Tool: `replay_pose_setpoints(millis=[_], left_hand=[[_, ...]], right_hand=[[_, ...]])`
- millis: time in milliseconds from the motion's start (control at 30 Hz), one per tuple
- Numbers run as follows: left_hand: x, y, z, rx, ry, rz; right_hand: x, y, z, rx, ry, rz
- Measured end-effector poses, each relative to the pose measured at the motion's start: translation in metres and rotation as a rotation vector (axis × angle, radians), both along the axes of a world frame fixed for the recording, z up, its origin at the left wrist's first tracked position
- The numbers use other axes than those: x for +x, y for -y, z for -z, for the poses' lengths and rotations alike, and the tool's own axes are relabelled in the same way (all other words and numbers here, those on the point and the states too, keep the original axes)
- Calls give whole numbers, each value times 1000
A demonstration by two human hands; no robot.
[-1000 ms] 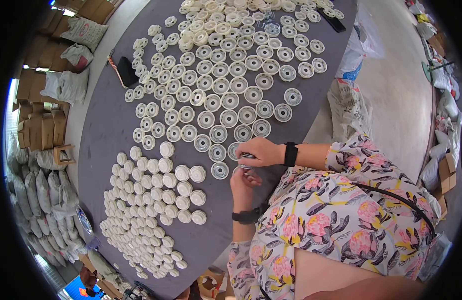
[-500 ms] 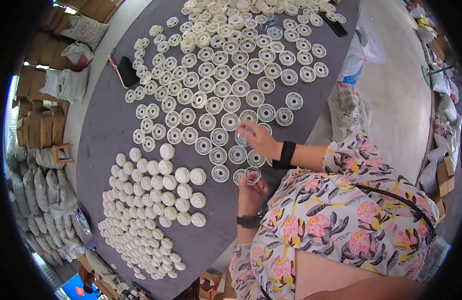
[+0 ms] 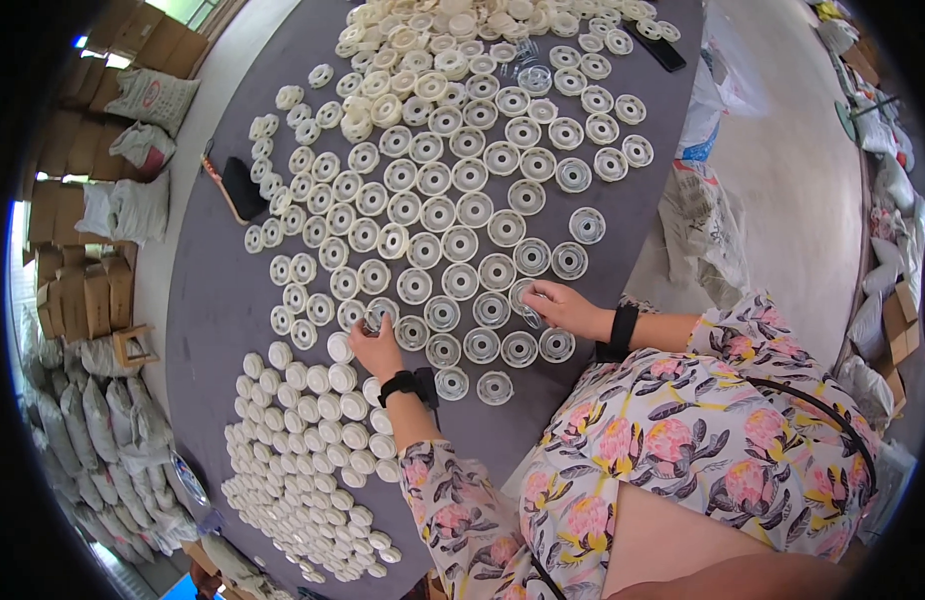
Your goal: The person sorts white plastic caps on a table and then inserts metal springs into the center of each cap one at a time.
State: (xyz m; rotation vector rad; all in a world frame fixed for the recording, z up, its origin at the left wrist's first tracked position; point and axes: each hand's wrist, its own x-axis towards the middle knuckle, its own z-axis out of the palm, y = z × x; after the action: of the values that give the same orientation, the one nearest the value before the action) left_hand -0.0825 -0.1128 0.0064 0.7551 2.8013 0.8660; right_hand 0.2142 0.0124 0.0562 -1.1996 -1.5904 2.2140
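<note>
A: Nearest, the left hand (image 3: 376,348) is seen with its grip narrowed around a small clear ring (image 3: 374,322), at the edge of the closed white caps (image 3: 313,440).

B: And the right hand (image 3: 563,305)?

A: Its fingers are curled down on an open white cap (image 3: 524,296); a firm hold cannot be told. Beyond, rows of open caps (image 3: 453,190) are spread over the grey counter (image 3: 213,300).
</note>
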Motion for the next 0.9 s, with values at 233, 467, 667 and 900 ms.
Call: replay_pose_setpoints(millis=[233,467,667,900], left_hand=[[68,-31,-1,345,519,122],[173,7,-34,461,875,305],[174,63,-57,500,815,270],[178,116,-71,544,586,319]], right_hand=[[10,-33,25,-47,-30,-9],[-17,3,21,-172,-63,-265],[-11,35,12,-421,-106,-398],[-10,78,-7,-529,-179,-393]])
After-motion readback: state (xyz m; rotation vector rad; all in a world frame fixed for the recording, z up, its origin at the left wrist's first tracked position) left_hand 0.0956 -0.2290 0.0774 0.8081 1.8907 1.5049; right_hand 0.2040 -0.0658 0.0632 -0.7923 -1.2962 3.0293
